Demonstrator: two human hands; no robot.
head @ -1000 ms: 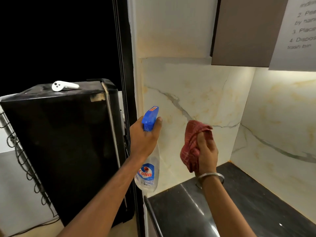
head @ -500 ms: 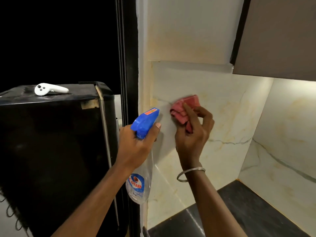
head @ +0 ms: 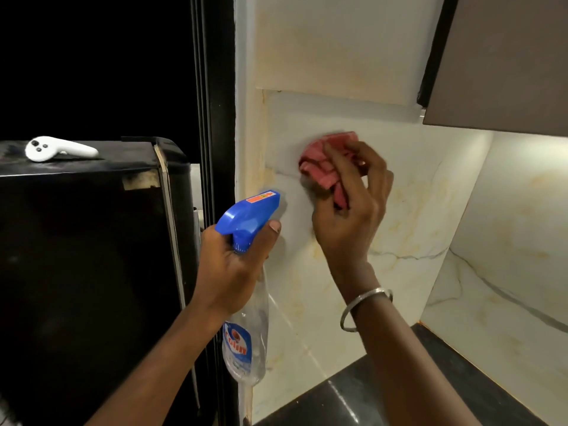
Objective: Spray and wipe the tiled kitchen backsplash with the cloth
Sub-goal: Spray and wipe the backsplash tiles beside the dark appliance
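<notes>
Higher up the pale marbled tile backsplash [head: 415, 195] now, the right hand [head: 350, 222] presses a crumpled red cloth [head: 325, 162] against it; the left hand [head: 230, 272] grips a clear blue-topped spray bottle [head: 249, 213].

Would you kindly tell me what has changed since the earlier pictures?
The right hand carried the red cloth up from near the counter and now presses it to the backsplash, near its left edge. Nothing was picked up or let go. The left hand holds the spray bottle as before, and the white controller lies unmoved on the black fridge.
</notes>
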